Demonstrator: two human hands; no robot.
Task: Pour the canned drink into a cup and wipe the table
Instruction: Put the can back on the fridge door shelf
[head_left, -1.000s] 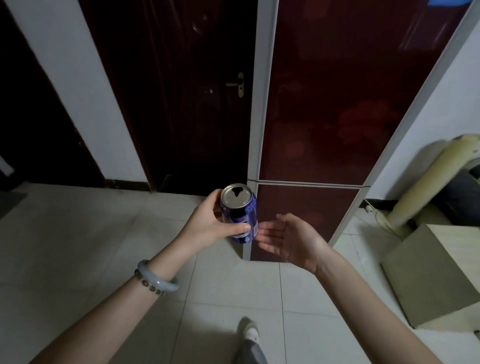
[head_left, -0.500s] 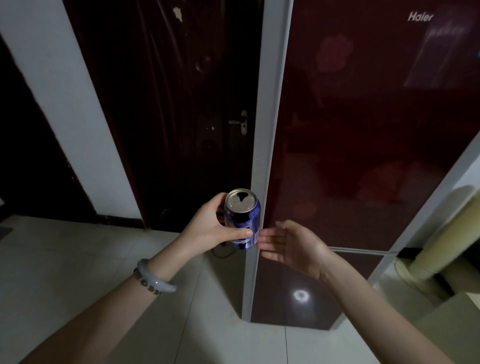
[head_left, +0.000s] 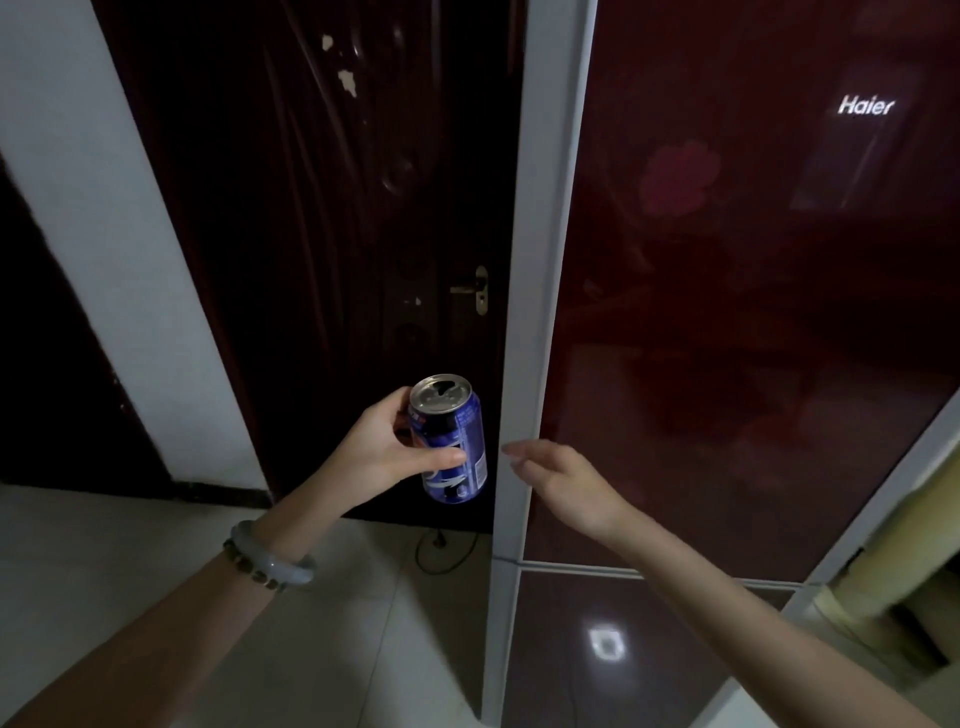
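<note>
My left hand (head_left: 387, 449) grips a blue drink can (head_left: 453, 448) and holds it upright in the air. The can's silver top shows an open mouth. My right hand (head_left: 558, 480) hangs just to the right of the can, fingers spread and pointing left, holding nothing and not touching the can. A pale bracelet sits on my left wrist. No cup, cloth or table is in view.
A dark red fridge (head_left: 727, 312) with a pale grey side edge (head_left: 540, 260) stands right in front of me. Left of it is a dark door with a brass handle (head_left: 475, 291). A cable (head_left: 441, 553) lies on the light tiled floor (head_left: 156, 597).
The view has tilted upward, showing more of the fridge front. My right hand has turned from palm-up to palm-down beside the can. The left hand keeps its hold on the can.
</note>
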